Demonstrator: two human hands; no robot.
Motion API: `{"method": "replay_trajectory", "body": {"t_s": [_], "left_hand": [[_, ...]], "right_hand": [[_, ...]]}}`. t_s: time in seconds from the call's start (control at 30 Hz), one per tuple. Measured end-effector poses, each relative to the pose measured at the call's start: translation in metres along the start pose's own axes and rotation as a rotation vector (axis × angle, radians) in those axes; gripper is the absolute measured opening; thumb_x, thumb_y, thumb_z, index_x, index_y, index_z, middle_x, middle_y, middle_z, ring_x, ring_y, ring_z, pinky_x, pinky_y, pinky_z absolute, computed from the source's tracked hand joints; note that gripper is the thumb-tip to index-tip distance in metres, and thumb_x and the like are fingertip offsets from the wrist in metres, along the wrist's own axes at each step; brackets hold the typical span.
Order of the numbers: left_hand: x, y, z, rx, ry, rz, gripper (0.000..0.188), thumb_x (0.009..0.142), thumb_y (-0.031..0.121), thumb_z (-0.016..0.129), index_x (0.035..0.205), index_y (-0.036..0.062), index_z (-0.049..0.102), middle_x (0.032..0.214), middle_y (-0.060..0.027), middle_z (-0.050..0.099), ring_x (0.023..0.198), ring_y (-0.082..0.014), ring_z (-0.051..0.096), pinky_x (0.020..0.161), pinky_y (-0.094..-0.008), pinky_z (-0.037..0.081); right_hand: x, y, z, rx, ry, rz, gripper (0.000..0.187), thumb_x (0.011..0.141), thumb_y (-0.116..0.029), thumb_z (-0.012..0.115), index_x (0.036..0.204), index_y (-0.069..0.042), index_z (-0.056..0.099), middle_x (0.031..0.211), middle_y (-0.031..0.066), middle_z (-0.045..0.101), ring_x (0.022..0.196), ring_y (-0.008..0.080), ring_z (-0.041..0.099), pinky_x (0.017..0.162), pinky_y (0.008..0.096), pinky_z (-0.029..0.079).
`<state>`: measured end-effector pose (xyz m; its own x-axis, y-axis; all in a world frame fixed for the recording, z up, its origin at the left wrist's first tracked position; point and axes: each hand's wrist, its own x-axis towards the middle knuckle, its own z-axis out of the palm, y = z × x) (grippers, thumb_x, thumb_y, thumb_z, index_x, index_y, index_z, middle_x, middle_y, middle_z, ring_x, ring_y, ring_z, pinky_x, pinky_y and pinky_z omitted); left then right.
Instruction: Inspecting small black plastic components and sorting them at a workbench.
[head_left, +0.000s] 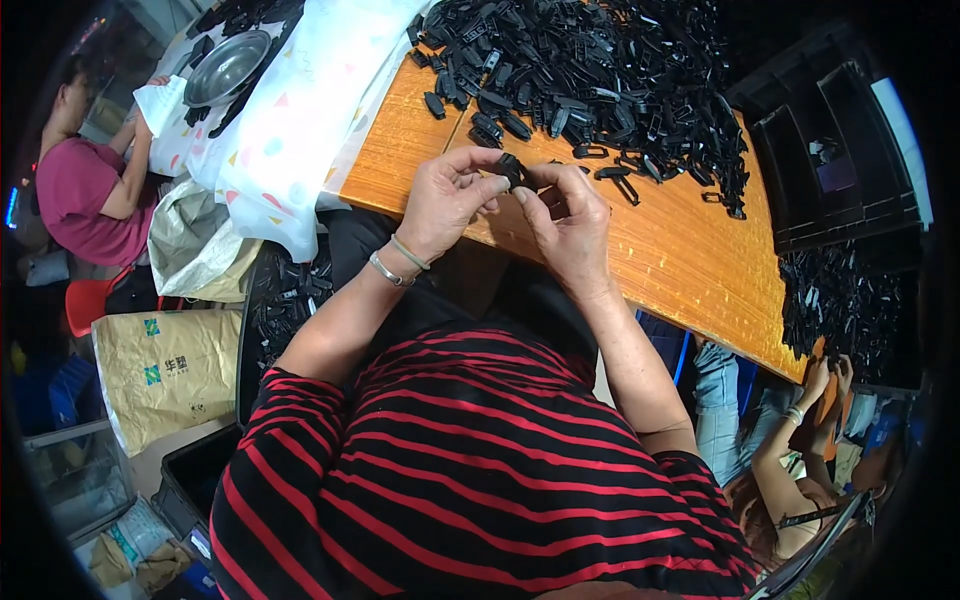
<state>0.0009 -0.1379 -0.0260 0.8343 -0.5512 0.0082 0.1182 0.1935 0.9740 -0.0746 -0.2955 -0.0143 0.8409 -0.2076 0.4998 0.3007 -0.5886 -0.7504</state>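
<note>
Head view: left hand (446,203) and right hand (576,228) are pinching a small black piece (511,170) between their fingertips, over the near edge of the counter (690,265). Piece apparently being worked; beyond the hands, black parts (590,75) are lying heaped, finished or waiting: cannot tell.

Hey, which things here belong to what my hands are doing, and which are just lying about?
Likely part of the job:
small black plastic piece, between left hand and right hand
heap of black plastic pieces
orange-brown wooden table

Seemingly just lying about:
round silver metal bowl
crumpled off-white sack
tan rectangular sack
</note>
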Motion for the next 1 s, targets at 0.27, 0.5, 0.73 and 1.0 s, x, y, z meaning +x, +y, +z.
{"method": "replay_trajectory", "body": {"t_s": [0.27,0.5,0.73,1.0], "left_hand": [[-0.013,-0.014,0.008,-0.007,0.013,0.088,0.026,0.094,0.012,0.061,0.117,-0.0010,0.061,0.091,-0.0008,0.064,0.069,-0.0026,0.058,0.059,-0.0160,0.046],[-0.025,-0.009,0.012,-0.006,-0.019,0.196,0.022,0.101,0.021,0.051,0.100,0.0004,0.059,0.085,-0.0008,0.060,0.071,-0.0042,0.054,0.062,-0.0178,0.045],[-0.038,0.003,-0.010,-0.070,-0.081,0.091,0.028,0.102,0.025,0.048,0.089,0.0025,0.058,0.078,0.0003,0.057,0.072,-0.0062,0.053,0.064,-0.0205,0.044],[-0.089,0.056,-0.117,1.276,-0.110,-0.130,0.019,0.084,0.017,0.068,0.097,0.0024,0.068,0.084,-0.0112,0.067,0.075,-0.0249,0.065,0.067,-0.0316,0.049]], "right_hand": [[-0.010,-0.003,0.012,-0.172,0.024,-0.128,0.022,0.076,-0.002,0.074,0.096,-0.002,0.064,0.082,0.0096,0.059,0.065,0.0216,0.063,0.057,0.0307,0.050],[-0.030,-0.011,0.031,-0.095,0.029,-0.016,0.044,0.076,-0.008,0.077,0.114,-0.003,0.055,0.082,0.0114,0.059,0.067,0.0242,0.063,0.057,0.0334,0.050],[-0.027,-0.023,0.039,0.062,-0.148,0.121,0.038,0.079,-0.016,0.076,0.109,-0.003,0.057,0.080,0.0110,0.061,0.069,0.0261,0.062,0.061,0.0351,0.049],[0.021,0.032,-0.041,-0.440,-0.120,-0.069,0.016,0.084,-0.013,0.068,0.095,-0.001,0.069,0.090,0.0152,0.065,0.083,0.0308,0.065,0.075,0.0372,0.051]]}}
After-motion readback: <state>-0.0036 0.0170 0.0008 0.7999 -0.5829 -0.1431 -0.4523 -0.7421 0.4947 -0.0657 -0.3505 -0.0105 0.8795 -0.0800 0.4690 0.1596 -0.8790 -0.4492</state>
